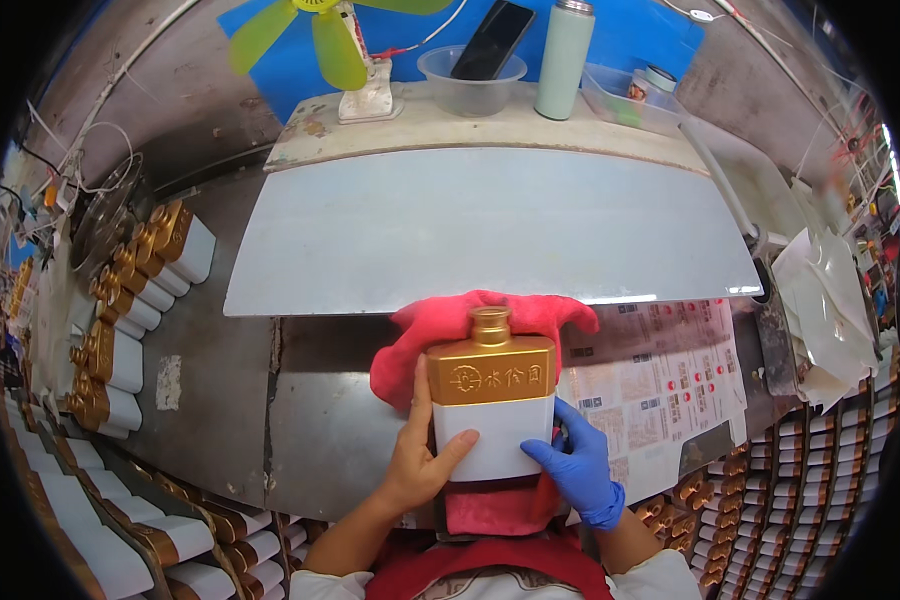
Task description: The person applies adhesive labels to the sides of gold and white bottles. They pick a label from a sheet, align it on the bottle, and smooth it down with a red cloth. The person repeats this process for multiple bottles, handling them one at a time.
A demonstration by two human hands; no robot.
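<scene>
Grip clamped on both sides, bare left hand [417, 465] and blue-gloved right hand [582, 468] hold the gold-and-white bottle [495, 425] at lower centre, before a pink-red cloth [402, 352]; even pressure with thumbs [458, 447] low should spare the embossed gold shoulder [493, 358]

Bottle [495, 398]: flat, angular-sided, white and gold.
Lower body [498, 436]: plain white.
Shoulder [492, 374]: glossy gold, raised emblem and characters on front.
Neck [490, 327]: short, gold; cap or bare mouth unclear.
Pose: broad face toward camera, neck away from wearer.
Position: between left hand [420, 462] and right hand [577, 464], before pink cloth [402, 367].
</scene>
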